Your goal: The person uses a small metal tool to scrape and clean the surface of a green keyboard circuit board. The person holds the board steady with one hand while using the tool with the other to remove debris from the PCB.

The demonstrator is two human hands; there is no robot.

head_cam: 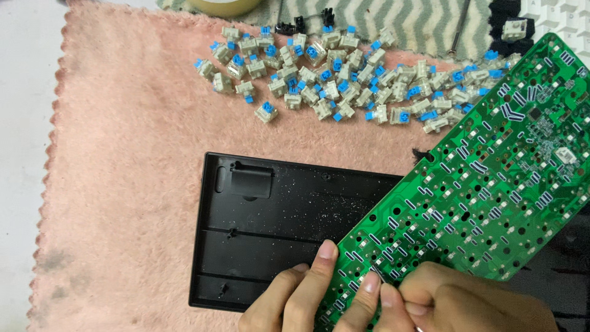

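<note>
Green fibreglass circuit board (485, 184), long and rectangular, studded with holes and white markings: held tilted at its lower-left end, upper-right end raised toward the frame corner. Left hand (295, 301) closed on the board's lower edge, thumb on the upper face, fingers curled beneath. Right hand (467, 304) beside it, fingertips pinched down on the board's face near the same end; whether a small part sits between those fingertips cannot be told.

Beneath the board: black plastic keyboard case tray (258, 221), shallow, ribbed inside, dusted with pale specks, lying flat and partly covered by the board.

Under the tray: pink fleecy cloth with scalloped edge (123, 154), spread over a pale table surface (24, 92).

Beyond, on the cloth: loose heap of beige key switches with blue stems (344, 86), well apart from both hands. Further back: grey-and-white zigzag fabric (418, 24).

Step in hand, by judgement: the bare board is being handled over its open case, either lifting out or seating in. The next move calls for a level board and steady support at both ends to avoid flexing.
</note>
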